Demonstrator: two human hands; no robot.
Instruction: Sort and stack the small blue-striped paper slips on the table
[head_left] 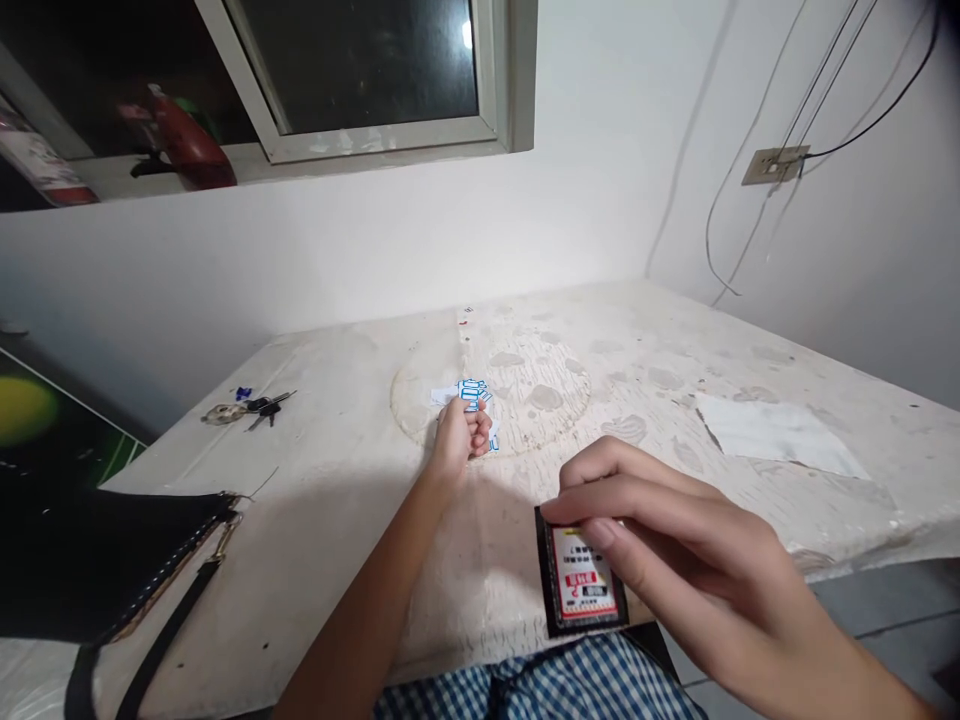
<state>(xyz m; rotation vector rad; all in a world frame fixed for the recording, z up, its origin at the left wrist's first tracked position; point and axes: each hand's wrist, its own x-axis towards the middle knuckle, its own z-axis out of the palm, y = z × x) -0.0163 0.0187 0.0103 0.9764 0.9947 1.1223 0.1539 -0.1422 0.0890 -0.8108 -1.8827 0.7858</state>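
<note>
My right hand (675,540) pinches a small dark-edged card (586,580) between thumb and fingers, close to me above the table's front edge. Its pale face has a red border with red and black print. Farther out, my left hand (463,437) rests at the middle of the table, fingers curled closed around blue-and-white printed slips (471,390). Part of these slips sticks out beyond the fingers, and another bit shows beside the knuckles. How many slips there are is hidden by the hand.
The table (337,430) has a pale, patterned cover. Keys (266,405) lie at the left, a black bag (112,550) with a strap at the near left. A white cloth or paper (776,435) lies at the right. Wires hang from the wall outlet (775,165).
</note>
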